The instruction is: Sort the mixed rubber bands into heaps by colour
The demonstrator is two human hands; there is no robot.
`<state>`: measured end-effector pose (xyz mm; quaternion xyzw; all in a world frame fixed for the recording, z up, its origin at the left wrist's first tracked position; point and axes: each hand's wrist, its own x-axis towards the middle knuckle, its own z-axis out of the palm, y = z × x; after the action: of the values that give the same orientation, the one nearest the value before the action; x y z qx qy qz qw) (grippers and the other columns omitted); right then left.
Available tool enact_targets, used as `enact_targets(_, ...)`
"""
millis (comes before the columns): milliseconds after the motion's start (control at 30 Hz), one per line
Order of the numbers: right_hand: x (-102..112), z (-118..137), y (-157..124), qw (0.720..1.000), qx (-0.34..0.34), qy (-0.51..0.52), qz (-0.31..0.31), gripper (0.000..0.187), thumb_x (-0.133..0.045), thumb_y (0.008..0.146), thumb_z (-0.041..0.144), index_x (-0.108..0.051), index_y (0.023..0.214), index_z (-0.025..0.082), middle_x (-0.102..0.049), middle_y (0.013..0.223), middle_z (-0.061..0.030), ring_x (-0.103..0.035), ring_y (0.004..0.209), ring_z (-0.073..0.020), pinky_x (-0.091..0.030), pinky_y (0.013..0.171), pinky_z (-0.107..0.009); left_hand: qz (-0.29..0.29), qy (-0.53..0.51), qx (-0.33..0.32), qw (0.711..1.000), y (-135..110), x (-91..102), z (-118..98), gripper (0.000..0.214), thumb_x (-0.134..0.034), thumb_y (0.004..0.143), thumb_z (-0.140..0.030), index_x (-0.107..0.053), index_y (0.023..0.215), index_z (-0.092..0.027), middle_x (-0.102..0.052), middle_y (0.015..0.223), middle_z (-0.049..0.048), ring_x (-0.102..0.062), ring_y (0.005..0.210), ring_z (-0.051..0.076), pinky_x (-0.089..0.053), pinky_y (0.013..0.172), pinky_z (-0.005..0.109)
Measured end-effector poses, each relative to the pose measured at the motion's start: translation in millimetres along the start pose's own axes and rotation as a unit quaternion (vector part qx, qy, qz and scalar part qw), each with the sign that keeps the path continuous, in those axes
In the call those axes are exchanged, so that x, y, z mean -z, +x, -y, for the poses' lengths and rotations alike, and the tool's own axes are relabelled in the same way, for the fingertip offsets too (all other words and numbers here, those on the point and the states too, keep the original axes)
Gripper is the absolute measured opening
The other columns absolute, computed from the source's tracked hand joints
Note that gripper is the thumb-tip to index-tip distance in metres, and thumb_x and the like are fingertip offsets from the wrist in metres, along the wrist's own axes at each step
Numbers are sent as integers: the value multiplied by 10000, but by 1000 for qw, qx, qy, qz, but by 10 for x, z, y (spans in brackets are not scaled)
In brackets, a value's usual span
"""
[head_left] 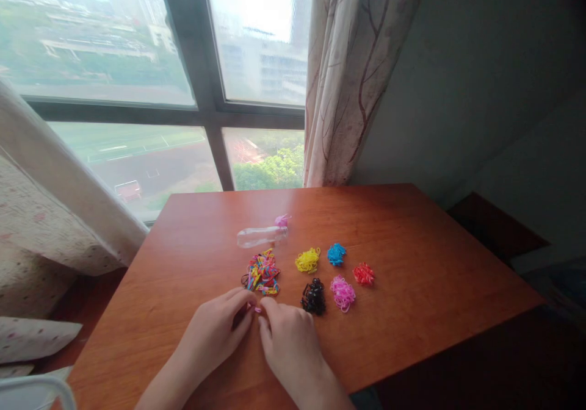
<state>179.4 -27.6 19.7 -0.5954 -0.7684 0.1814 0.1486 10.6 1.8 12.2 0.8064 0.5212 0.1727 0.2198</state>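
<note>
Near the front of the wooden table, my left hand (223,323) and my right hand (292,335) meet with their fingertips almost touching. Both pinch a small pink rubber band (257,310), partly hidden by the fingers. Just beyond them lies a mixed pile of coloured rubber bands (262,273). To the right sit single-colour heaps: yellow bands (307,260), blue bands (336,254), red bands (364,274), pink bands (343,293) and black bands (314,296), the black heap being closest to my right hand.
A clear plastic bottle (260,236) lies on its side behind the mixed pile, with a pink top piece (282,220) by its right end. The brown table (412,263) reaches back to a window with curtains (339,80). A white rail (41,385) shows at lower left.
</note>
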Motion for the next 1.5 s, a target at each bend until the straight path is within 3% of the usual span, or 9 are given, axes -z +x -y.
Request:
enact_targets(267, -155, 52, 46, 1000, -26, -7, -13, 131, -540, 926, 124, -628, 913, 219, -731, 819, -24, -707, 737, -202, -407, 603, -232, -5, 23, 20, 1000, -1, 11, 52, 170, -441, 914, -234, -602, 859, -230, -678, 821, 11, -644, 730, 162, -448, 654, 237)
enact_targets(467, -25, -86, -63, 996, -2, 43, -77, 137, -542, 911, 124, -630, 887, 227, -718, 770, -3, -686, 694, -165, -375, 599, -205, -4, 27, 16, 999, 4, 13, 60, 174, -433, 912, -226, -600, 864, -237, -683, 844, 14, -652, 753, 167, -453, 667, 237)
enact_targets(567, 117, -295, -150, 988, -10, 77, -130, 172, -486, 933, 164, -629, 859, 223, -688, 709, 1, -664, 651, -152, -366, 595, -207, 5, 30, 13, 999, 11, 15, 38, 184, -425, 912, -216, -595, 847, -238, -686, 841, 11, -655, 743, 166, -452, 657, 234)
enact_targets(733, 336, -860, -323, 974, -86, 74, -198, 249, -445, 973, 306, -655, 873, 218, -672, 670, -15, -639, 581, -160, -380, 580, -228, 1, 28, 6, 1000, 8, 7, 24, 194, -428, 918, -218, -614, 868, -246, -693, 857, 6, -660, 740, 164, -445, 647, 232)
enact_targets(900, 420, -1269, -454, 965, -138, 34, -222, 345, -440, 973, 452, -676, 875, 219, -657, 631, -29, -639, 562, -182, -410, 563, -243, 2, 23, 9, 1000, -3, 3, 27, 201, -426, 931, -246, -623, 892, -246, -694, 860, 14, -656, 742, 164, -450, 657, 237)
enact_targets(1100, 401, -1291, -470, 965, -137, 55, -215, 448, -397, 987, 534, -690, 857, 220, -658, 636, -42, -634, 562, -182, -426, 561, -242, 7, 32, 12, 999, 6, 11, 10, 198, -423, 937, -259, -617, 902, -251, -694, 847, 8, -652, 724, 159, -445, 650, 236)
enact_targets(1500, 415, -1317, -451, 974, -109, 24, -198, 333, -424, 990, 390, -700, 921, 218, -691, 696, -36, -648, 598, -179, -412, 592, -247, 13, 38, 20, 999, 5, -10, 34, 174, -440, 938, -264, -614, 936, -257, -694, 856, -7, -655, 736, 156, -440, 656, 235)
